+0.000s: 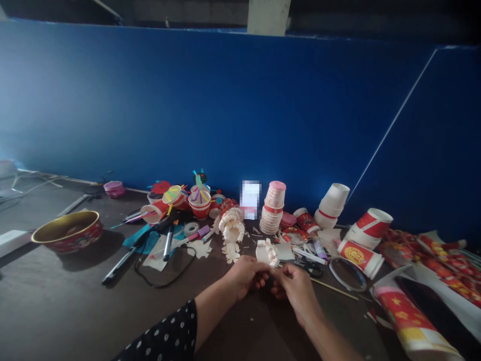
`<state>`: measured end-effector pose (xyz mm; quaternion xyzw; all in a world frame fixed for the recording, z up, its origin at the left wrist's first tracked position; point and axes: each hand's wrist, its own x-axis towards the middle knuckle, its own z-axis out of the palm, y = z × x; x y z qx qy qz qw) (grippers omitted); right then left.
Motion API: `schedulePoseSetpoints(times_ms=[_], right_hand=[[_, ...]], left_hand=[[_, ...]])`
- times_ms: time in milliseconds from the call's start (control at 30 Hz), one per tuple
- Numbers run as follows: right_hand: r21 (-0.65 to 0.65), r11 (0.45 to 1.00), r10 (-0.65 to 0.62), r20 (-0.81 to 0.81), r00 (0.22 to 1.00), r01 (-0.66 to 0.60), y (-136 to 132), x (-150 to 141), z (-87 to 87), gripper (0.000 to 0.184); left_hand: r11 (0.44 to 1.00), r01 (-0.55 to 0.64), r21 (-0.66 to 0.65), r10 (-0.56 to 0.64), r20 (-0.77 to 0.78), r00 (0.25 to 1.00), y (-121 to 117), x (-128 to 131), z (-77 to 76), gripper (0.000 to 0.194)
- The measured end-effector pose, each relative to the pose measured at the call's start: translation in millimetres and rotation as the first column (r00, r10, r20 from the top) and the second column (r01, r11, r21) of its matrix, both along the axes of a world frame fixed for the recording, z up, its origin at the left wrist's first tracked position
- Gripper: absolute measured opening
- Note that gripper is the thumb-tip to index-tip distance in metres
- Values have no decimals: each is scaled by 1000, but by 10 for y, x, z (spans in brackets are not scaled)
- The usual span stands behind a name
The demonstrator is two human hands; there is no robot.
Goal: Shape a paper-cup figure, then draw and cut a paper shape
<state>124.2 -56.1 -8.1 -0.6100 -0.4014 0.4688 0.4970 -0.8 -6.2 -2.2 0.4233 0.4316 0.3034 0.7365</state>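
Curled paper (267,252); near edge seemingly in grip (271,271)

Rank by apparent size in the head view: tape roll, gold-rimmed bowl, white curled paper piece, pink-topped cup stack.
1. Gold-rimmed bowl
2. Pink-topped cup stack
3. White curled paper piece
4. Tape roll

Image size only; real sizes unsure, distances from the camera differ.

Left hand (248,277), right hand (292,285): some fingertips hidden, grip on curled white paper (268,252) unclear. White sheet (250,199) by the wall pixelated, unreadable. Red printed cup (413,321) and dotted sleeve (165,333) cut by bottom edge. White block (13,243) cut at left. Red packets (447,265) at right blurry, print illegible.
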Motion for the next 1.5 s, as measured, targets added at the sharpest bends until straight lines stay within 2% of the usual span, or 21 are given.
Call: schedulePoseSetpoints(times_ms=[267,400,600,1067,1500], right_hand=[[-33,999,18,-119,993,-22,-14,-9,58,31],[-48,998,38,-142,989,-45,-43,-29,125,21],[-60,998,8,-124,992,-16,-61,-37,162,8],[-39,999,6,5,1000,-6,-21,-11,80,22],[78,996,38,95,995,-45,4,18,2,30]], left_hand=[[1000,2,-4,-2,16,1000,9,4,1,17],[999,-22,-29,22,8,1000,16,3,16,17],[999,-21,-44,21,4,1000,11,1,22,18],[998,-39,-55,39,2,999,10,-3,23,16],[1000,3,-25,-3,-4,1000,-6,11,15,17]])
